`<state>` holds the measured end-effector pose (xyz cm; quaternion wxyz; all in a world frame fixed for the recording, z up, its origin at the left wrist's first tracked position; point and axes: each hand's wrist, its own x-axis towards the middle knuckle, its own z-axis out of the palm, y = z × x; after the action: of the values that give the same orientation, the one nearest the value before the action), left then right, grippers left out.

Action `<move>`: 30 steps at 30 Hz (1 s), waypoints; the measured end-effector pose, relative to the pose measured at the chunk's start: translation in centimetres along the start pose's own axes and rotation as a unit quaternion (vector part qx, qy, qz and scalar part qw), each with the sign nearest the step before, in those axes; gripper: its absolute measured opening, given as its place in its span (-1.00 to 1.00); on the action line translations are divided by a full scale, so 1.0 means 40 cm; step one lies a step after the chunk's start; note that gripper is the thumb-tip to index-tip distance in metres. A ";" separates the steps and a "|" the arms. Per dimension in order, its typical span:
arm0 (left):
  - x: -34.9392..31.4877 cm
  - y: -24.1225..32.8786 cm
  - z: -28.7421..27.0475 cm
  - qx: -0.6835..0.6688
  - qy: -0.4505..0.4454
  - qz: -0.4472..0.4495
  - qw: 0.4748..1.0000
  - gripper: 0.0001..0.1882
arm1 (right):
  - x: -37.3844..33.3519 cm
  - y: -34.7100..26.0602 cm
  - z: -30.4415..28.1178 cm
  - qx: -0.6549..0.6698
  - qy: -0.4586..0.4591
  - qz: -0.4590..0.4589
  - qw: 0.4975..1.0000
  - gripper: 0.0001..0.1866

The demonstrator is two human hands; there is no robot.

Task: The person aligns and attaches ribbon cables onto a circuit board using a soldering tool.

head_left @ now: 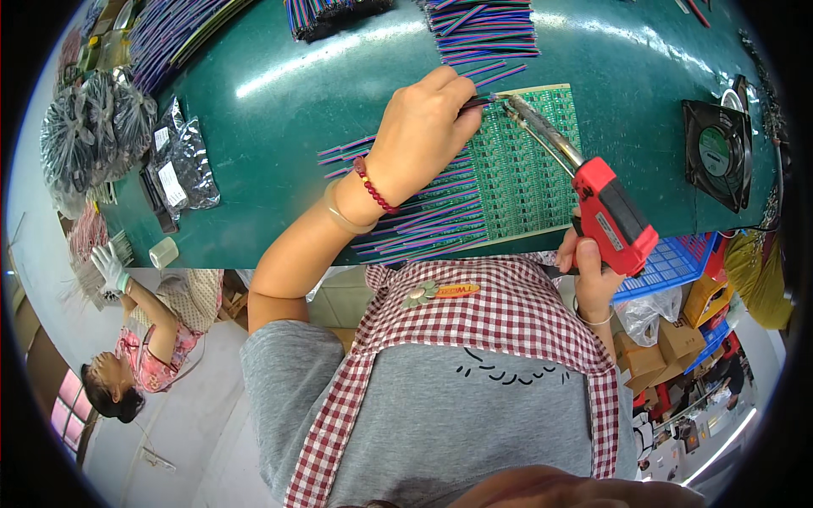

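In the head view, holds a thin dark wire lead (480, 100) in the left hand (423, 123), pinching it between closed thumb and forefinger just short of its right end, at the far left corner of a green circuit-board panel (529, 169). Cannot tell the number of strands in that pinch. Grips a red and black soldering gun (611, 213) in the right hand (589, 261), wrapping fingers around the handle at the near right corner of the panel. Points its metal barrel (549, 129) far and left across the panel, with the tip just beside the lead's end, to the right of the left fingertips. Cannot tell contact there from a slight gap. Has the panel flat on a green table (254, 144), right of the left hand and far of the right hand, with a row of multicoloured wires (432, 222) along its left edge, running left beneath the left wrist. Has also a stack of similar wires (487, 34) far of the left hand, a black fan (718, 151) well to the right, dark plastic packets (182, 165) to the left, and a co-worker's gloved hand (108, 267) at the near left.
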<state>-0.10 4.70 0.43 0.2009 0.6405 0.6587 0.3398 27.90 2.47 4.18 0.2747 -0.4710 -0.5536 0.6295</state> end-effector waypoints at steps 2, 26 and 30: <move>0.000 -0.001 0.000 -0.002 0.001 -0.001 1.000 -0.87 | 0.001 -0.004 -0.002 0.013 0.002 -0.012 1.000 -0.57; -0.010 -0.001 0.006 -0.002 0.007 0.004 1.000 -0.87 | -0.015 -0.003 -0.005 -0.015 -0.003 -0.016 1.000 -0.59; -0.007 0.001 0.004 0.000 0.003 -0.004 1.000 -0.87 | -0.015 0.005 -0.008 -0.034 -0.016 -0.001 0.999 -0.58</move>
<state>0.06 4.45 0.31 0.2003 0.6370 0.6619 0.3407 28.45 2.04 4.19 0.2500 -0.4692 -0.5791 0.6180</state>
